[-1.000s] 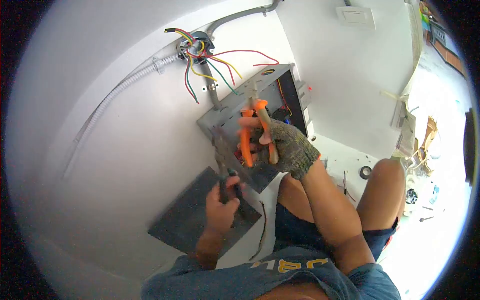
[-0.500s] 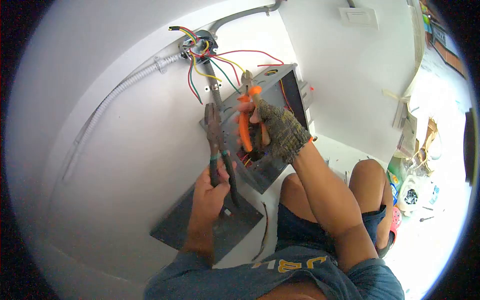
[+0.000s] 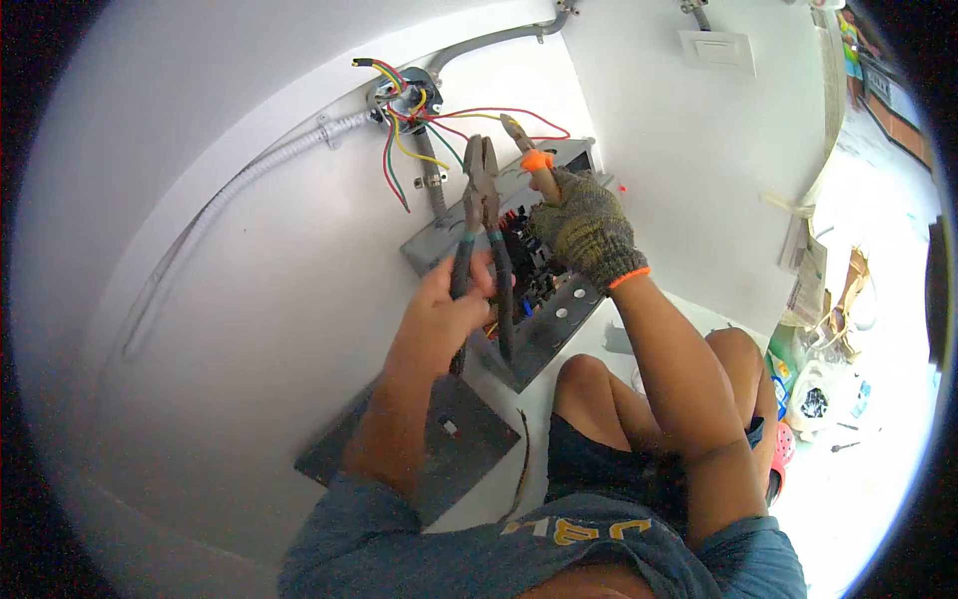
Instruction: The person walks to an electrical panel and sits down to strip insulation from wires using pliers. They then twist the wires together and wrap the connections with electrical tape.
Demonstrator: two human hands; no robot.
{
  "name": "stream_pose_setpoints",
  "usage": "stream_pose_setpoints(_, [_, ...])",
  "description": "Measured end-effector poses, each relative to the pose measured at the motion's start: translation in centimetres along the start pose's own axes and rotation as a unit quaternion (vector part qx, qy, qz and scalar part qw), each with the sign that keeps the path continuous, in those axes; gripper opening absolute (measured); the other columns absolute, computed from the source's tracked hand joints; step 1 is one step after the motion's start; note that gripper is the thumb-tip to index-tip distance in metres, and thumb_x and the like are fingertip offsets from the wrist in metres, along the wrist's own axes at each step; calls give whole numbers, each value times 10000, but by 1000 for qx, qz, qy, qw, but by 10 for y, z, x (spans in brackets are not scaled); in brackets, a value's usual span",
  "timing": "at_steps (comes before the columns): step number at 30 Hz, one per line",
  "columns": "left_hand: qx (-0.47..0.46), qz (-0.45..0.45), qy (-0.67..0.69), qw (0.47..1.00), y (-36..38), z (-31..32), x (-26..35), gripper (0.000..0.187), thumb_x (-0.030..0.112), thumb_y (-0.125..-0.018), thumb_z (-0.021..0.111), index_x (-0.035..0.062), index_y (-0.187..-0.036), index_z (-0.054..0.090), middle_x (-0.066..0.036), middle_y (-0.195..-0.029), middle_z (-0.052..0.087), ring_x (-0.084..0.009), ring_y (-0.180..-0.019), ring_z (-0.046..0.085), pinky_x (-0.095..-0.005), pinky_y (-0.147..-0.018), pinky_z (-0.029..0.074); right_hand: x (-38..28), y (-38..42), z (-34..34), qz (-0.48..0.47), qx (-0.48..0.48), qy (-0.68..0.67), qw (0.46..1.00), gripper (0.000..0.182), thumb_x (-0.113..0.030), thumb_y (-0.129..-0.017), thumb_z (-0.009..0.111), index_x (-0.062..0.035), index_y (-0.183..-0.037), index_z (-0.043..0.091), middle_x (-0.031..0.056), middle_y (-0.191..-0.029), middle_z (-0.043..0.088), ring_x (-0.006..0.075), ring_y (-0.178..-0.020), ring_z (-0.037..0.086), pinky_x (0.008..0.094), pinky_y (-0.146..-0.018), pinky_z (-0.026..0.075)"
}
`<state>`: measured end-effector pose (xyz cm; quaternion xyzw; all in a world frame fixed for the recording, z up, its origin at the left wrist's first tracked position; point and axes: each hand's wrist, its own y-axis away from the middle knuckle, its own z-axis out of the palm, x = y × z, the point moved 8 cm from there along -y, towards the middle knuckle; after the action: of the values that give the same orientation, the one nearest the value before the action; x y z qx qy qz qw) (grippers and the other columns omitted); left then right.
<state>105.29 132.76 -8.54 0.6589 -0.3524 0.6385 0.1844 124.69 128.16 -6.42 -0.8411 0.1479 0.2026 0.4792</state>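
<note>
My bare left hand (image 3: 446, 314) grips dark-handled lineman's pliers (image 3: 481, 195), jaws pointing up and slightly parted, in front of the grey electrical box (image 3: 439, 240). In a knit work glove, my right hand (image 3: 591, 228) is closed around orange-handled pliers (image 3: 539, 165). Their jaws tilt up and left, right at the end of a yellow wire that overlaps them. Red, yellow and green wires (image 3: 459, 118) fan out from the round junction box (image 3: 407, 98) on the wall. Black components (image 3: 534, 265) fill the open box below my hands, partly hidden by them.
Below left leans a dark metal panel (image 3: 399, 449). White corrugated conduit (image 3: 239, 185) curves down the wall, and grey conduit (image 3: 489, 38) rises from the junction box. A white wall switch (image 3: 718, 50) sits at upper right. Plastic bags and a jug (image 3: 813, 394) lie on the floor at right.
My left hand has raised the lineman's pliers up and right, towards the wires. My right hand has shifted right, and the orange handles, spread before, are now gathered inside the glove.
</note>
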Motion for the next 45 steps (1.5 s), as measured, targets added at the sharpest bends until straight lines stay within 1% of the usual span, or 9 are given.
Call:
stream_pose_setpoints(2, [6,-8,8,1000,-12,-7,-1,222,-89,-788,509,55,-957,518,-81,-1079,601,-189,-942,628,-338,-780,547,3,1,-4,64,-54,-18,996,372,-268,-834,634,-141,-1183,661,186,-1047,672,364,-1001,648,462,-869,509])
stream_pose_setpoints(12, [-13,40,26,999,-43,-5,-5,222,-55,-786,544,64,-973,535,-16,-878,542,-90,-678,497,-239,-581,412,-8,7,-21,-24,-13,-28,999,384,-237,-802,670,-118,-1167,660,197,-1023,665,375,-981,639,474,-875,494])
stream_pose_setpoints(19, [-22,78,-61,995,-55,-19,-10,226,-55,-804,531,74,-989,543,28,-796,513,-68,-636,455,-234,-528,317,-21,13,-34,-88,-24,-29,995,436,-242,-785,669,-115,-1200,632,208,-978,651,380,-966,621,479,-852,492])
stream_pose_setpoints(22, [-27,89,-145,985,-56,-21,-6,251,-63,-799,523,71,-1011,536,-1,-829,516,-93,-687,501,-254,-569,411,-16,6,-23,-110,-48,32,992,507,-236,-762,698,-144,-1251,608,199,-1048,631,377,-987,599,477,-859,484])
stream_pose_setpoints(27, [-97,27,91,991,-47,-16,2,336,-99,-770,475,46,-1071,510,-156,-1061,606,-251,-891,617,-416,-744,561,-23,17,-24,-74,54,91,992,607,-204,-731,737,-191,-1315,575,172,-1239,529,385,-1074,542,507,-908,445])
stream_pose_setpoints(34, [-204,-23,266,942,-37,-15,19,347,-66,-762,481,34,-1090,526,-273,-1269,582,-317,-908,643,-451,-726,571,-8,-1,2,-111,194,151,963,696,-167,-700,760,-171,-1363,547,160,-1317,462,383,-1201,454,539,-997,377])
stream_pose_setpoints(37, [-247,-39,279,927,-37,-16,18,401,-24,-769,513,45,-1158,578,-278,-1354,532,-377,-1015,655,-528,-782,583,-10,-9,-10,-168,213,162,949,693,-160,-682,771,-169,-1341,555,138,-1320,467,372,-1207,461,532,-984,395])
stream_pose_setpoints(40, [-230,-38,278,932,-33,-14,24,338,-59,-757,484,28,-1077,551,-271,-1256,588,-336,-943,656,-498,-759,593,-9,-16,-16,-165,170,153,959,658,-163,-679,774,-154,-1304,568,124,-1305,484,367,-1172,488,522,-963,421])
stream_pose_setpoints(45, [-191,28,136,972,-33,-14,18,476,-100,-738,490,51,-1189,524,-256,-1371,518,-368,-1072,637,-563,-883,566,-5,-25,-20,-154,62,123,978,604,-162,-694,761,-154,-1268,571,136,-1267,506,374,-1110,523,507,-933,452])
